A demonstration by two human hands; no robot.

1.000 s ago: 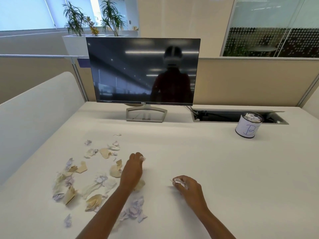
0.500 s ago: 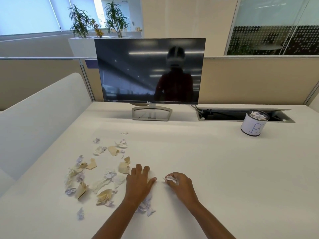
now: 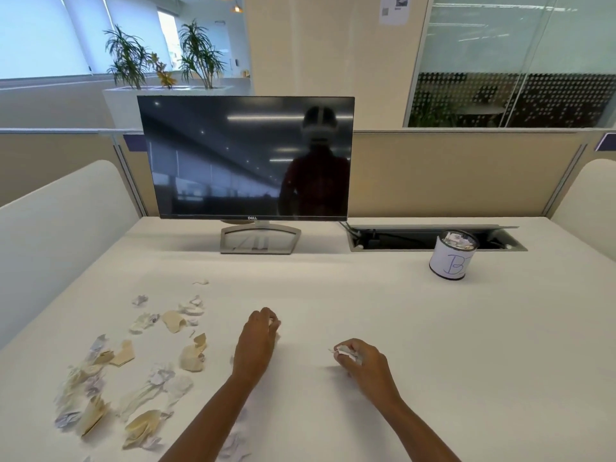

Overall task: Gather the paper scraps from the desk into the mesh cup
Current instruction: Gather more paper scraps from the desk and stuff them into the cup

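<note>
Several crumpled white and tan paper scraps (image 3: 140,378) lie scattered on the left part of the white desk (image 3: 466,361). My left hand (image 3: 255,345) hovers just right of the pile, fingers closed on a small white scrap at its tips. My right hand (image 3: 363,361) rests mid-desk, closed on a wad of white scraps. The mesh cup (image 3: 451,255), wrapped in white paper marked "B", stands far right at the back with scraps inside it.
A dark monitor (image 3: 246,158) on a grey stand sits at the back centre. An open cable tray (image 3: 400,238) runs behind the cup. White side dividers flank the desk, with a beige partition behind.
My left hand lifted from lying flat on the scraps and moved forward, now pinching a scrap. My right hand, still holding its wad, drew apart from the left. The camera tilted up.
</note>
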